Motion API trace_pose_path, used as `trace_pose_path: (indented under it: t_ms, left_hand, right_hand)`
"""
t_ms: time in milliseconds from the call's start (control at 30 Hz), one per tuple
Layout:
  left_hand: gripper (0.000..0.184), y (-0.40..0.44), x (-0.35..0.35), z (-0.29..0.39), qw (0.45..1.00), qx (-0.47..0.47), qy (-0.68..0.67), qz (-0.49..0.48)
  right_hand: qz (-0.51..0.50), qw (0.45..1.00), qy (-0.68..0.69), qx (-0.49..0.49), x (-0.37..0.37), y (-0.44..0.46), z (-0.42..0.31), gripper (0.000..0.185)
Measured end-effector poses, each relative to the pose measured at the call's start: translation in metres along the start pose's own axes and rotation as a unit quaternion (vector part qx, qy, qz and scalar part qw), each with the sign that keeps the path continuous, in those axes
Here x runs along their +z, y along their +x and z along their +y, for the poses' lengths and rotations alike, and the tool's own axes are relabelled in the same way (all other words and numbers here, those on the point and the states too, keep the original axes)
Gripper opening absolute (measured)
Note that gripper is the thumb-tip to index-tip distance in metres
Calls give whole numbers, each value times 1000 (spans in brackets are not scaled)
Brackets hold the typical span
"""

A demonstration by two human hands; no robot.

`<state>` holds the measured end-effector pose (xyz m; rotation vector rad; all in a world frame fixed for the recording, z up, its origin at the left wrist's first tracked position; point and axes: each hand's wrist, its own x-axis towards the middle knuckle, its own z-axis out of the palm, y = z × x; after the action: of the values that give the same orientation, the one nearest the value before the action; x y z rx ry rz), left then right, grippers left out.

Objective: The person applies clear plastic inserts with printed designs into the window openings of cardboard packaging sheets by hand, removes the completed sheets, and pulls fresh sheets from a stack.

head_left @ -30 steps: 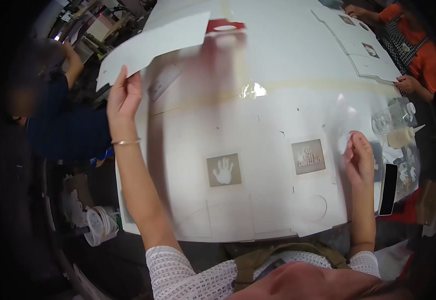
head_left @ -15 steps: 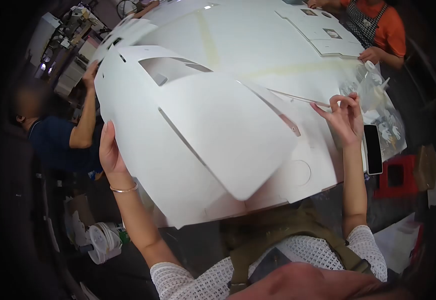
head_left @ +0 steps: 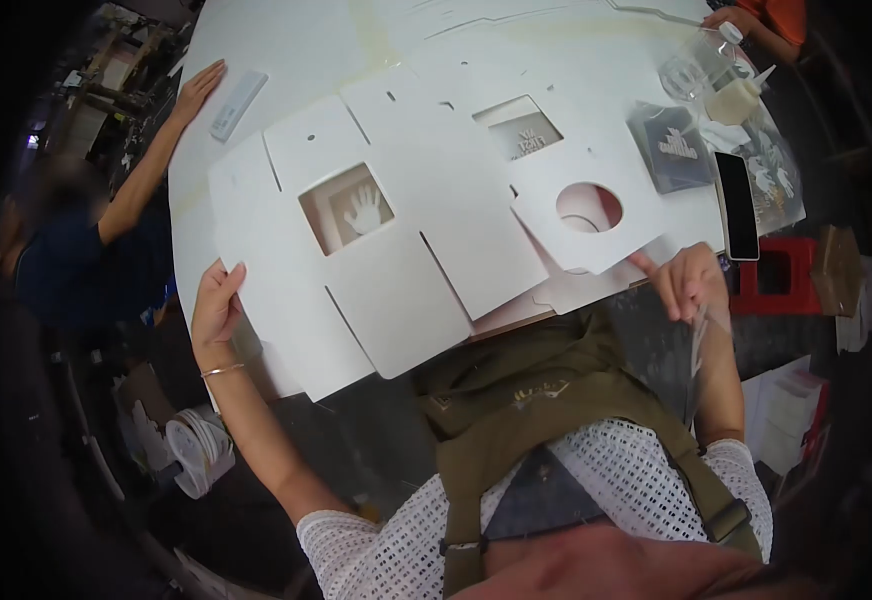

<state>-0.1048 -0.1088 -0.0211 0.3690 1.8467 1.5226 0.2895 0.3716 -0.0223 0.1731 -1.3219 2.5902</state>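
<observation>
A large white die-cut cardboard sheet point(head_left: 406, 200) lies in front of me, with slots, two square windows and a round hole. A white handprint shows through the left window, and pale lettering through the right one. My left hand point(head_left: 218, 305) is closed on the sheet's left edge, thumb on top. Near its lower right corner is my right hand point(head_left: 691, 285), fingers curled around a thin, clear piece point(head_left: 699, 345) that hangs down along my wrist. My right index finger reaches to the sheet's corner; whether it touches is hard to tell.
On the white table point(head_left: 296, 40), a dark square stack point(head_left: 669, 147), a phone point(head_left: 737, 205), a clear bottle point(head_left: 711, 65) and a glue bottle point(head_left: 734, 102) stand right. A co-worker's hand point(head_left: 198, 88) rests near a pale box point(head_left: 239, 105). A red stool point(head_left: 806, 275) is below right.
The raised, bent sheet has come down flat, showing its windows and round hole. Both my hands moved lower, toward me. The co-worker's hand at left shifted onto the table.
</observation>
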Motion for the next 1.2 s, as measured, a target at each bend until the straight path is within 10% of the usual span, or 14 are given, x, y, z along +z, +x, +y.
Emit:
trace_pose_path:
  t_ms: [367, 533, 767, 1200]
  left_hand:
    - [34, 2, 37, -3, 995, -73, -13, 64]
    - [34, 2, 44, 8, 959, -126, 206, 151]
    - [44, 6, 38, -16, 953, 51, 157, 256]
    - [42, 19, 48, -16, 936, 19, 234, 263]
  right_hand:
    - [95, 976, -152, 125, -14, -14, -4, 21]
    - [107, 966, -213, 99, -19, 6, -17, 15]
    - [99, 965, -208, 127, -28, 26, -5, 9]
    - [94, 948, -260, 161, -18, 34, -5, 18]
